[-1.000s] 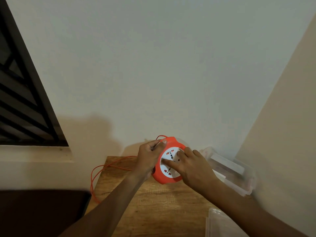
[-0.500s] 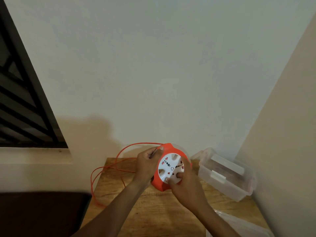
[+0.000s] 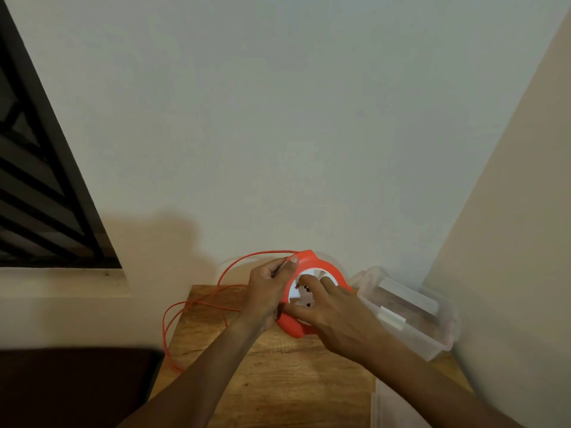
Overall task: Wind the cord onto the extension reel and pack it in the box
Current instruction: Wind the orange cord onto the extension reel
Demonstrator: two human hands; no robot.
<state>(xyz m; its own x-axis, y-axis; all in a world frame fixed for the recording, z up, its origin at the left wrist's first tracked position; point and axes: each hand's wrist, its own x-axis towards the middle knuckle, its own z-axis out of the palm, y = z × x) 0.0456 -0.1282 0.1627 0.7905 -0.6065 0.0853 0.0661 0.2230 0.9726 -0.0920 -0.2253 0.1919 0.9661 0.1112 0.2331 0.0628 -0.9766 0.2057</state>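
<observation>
Winding stage, not finished. The extension reel point(image 3: 312, 291), orange housing with a white socket face, is held tilted just above the wooden bench point(image 3: 278, 381), near its far edge by the wall.

Left hand point(image 3: 267, 288): fingers curled round the reel's left rim, thumb up near the top edge where the cord point(image 3: 197, 304) enters. It grips the housing and seems to guide the cord in; whether the cord itself is pinched I cannot tell.

Right hand point(image 3: 333, 313): fingers spread and bent onto the white face, thumb low against the orange rim. It looks like the turning hand, pressing on the disc rather than wrapped round anything.

A good length of orange cord is not yet wound: one arc rises from the reel's top and swings left, other loops lie across the bench's left part and hang over its left edge. The plug end is not visible.

The box point(image 3: 411, 316), clear plastic and open, sits on the bench just right of the reel, almost against the right hand. Something pale lies inside it, unclear what. A clear lid-like piece point(image 3: 389, 406) shows at the bench's near right corner.

Left to do, as I judge it: reel in the slack, place the reel in the box, probably close it.
</observation>
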